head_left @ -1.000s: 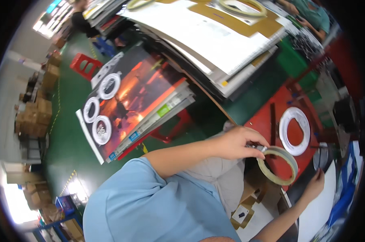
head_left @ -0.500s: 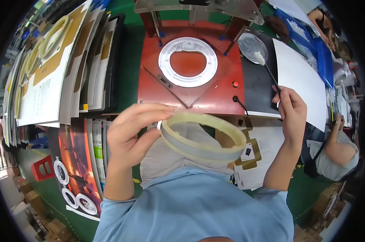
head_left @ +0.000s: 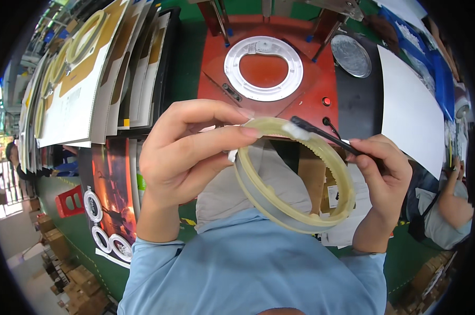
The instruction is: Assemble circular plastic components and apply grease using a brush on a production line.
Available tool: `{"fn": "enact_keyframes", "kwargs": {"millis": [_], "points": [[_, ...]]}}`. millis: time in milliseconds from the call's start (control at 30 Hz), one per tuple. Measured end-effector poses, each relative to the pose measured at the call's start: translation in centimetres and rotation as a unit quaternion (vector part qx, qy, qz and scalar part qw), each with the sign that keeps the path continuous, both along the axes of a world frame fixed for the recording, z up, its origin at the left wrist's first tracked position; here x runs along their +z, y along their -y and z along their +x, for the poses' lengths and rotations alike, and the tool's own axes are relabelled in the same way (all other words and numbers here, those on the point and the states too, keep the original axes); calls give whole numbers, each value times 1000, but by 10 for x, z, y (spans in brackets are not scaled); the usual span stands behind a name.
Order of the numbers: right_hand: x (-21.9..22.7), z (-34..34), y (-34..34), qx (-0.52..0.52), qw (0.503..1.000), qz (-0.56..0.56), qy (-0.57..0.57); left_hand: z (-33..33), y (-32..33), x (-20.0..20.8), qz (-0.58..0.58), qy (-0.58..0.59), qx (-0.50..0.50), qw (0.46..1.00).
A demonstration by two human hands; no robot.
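My left hand pinches a pale yellow plastic ring gear by its left side. The ring is tilted over my lap; small teeth line its inside and a grey band runs round its outside. My right hand grips a slim black brush. White paste at the brush head meets the toothed inner wall at the ring's far side. Beyond my hands, a white flat ring lies on a red fixture base. A round dish with whitish residue sits to its right.
A red button and a black cable are on the fixture base, with metal posts rising at its back. Upright boards stand at the left. A white sheet and blue bins lie right, near another person's arm.
My right hand has brought the brush from the dish down to the ring gear's inner wall. My left hand has raised and tilted the ring so its opening faces me more.
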State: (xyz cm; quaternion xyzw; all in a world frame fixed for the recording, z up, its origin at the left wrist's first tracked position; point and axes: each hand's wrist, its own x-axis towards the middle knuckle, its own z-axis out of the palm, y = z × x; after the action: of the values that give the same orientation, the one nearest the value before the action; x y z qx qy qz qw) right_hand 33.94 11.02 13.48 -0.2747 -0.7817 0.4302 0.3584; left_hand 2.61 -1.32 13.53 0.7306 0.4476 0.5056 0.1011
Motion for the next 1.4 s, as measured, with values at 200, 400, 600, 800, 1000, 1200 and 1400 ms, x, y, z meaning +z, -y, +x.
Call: {"fn": "enact_keyframes", "kwargs": {"millis": [200, 400, 600, 800, 1000, 1200, 1400], "points": [[15, -19, 1, 51, 995, 71, 52, 4, 4, -9, 19, 31, 18, 999], [24, -24, 6, 27, 975, 199, 97, 3, 6, -11, 62, 64, 21, 996], [71, -17, 15, 43, 927, 288, 239, -1, 12, -13, 70, 6, 36, 997], [107, -21, 12, 133, 871, 318, 349, 9, 6, -1, 73, -149, -26, 986], [97, -12, 6, 212, 821, 343, 405, 25, 5, 10, 111, -252, -93, 957], [101, -6, -35, 355, 857, 81, 364, 32, 2, 12, 138, -287, -118, 941], [41, -1, -78, 415, 860, -239, 175, 16, 5, 6, 153, -258, -68, 951]]}}
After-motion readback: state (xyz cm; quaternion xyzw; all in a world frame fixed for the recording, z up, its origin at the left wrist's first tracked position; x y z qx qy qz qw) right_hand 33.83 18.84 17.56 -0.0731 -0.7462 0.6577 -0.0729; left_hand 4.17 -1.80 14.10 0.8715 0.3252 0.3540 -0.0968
